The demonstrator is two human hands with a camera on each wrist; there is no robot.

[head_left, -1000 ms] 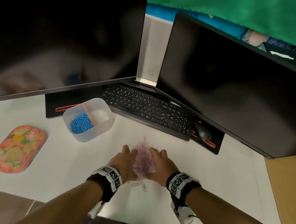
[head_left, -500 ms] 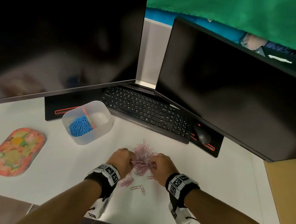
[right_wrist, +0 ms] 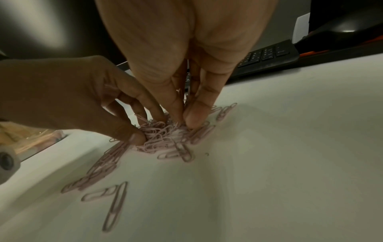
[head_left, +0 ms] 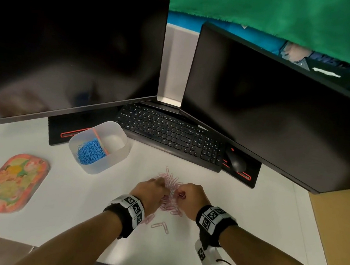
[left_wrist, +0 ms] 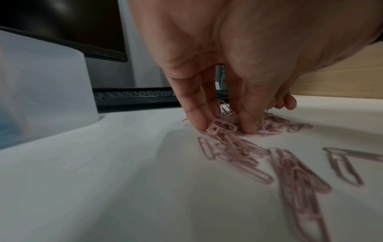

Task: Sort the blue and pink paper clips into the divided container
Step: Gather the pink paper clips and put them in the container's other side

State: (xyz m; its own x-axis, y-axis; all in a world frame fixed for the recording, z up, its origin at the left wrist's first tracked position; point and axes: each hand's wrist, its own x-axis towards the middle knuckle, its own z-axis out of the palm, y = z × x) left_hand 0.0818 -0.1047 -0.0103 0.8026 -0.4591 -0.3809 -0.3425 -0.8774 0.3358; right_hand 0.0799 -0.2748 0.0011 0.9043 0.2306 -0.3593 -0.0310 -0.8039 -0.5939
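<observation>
White worktop (head_left: 88,205) carries the pink paper clips (head_left: 170,182), heaped between my hands so I can scoop them. Left hand (head_left: 150,191) and right hand (head_left: 191,195) grips curl round the heap; the divided container (head_left: 115,158) holds blue paper clips (head_left: 91,150), its other side awaiting pink.

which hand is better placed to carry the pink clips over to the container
Probably the left. The divided container sits forward-left of the pink paper clips, on the side of the left hand, so it need not cross over. The right hand is farther off. Both pinch the pile.
</observation>
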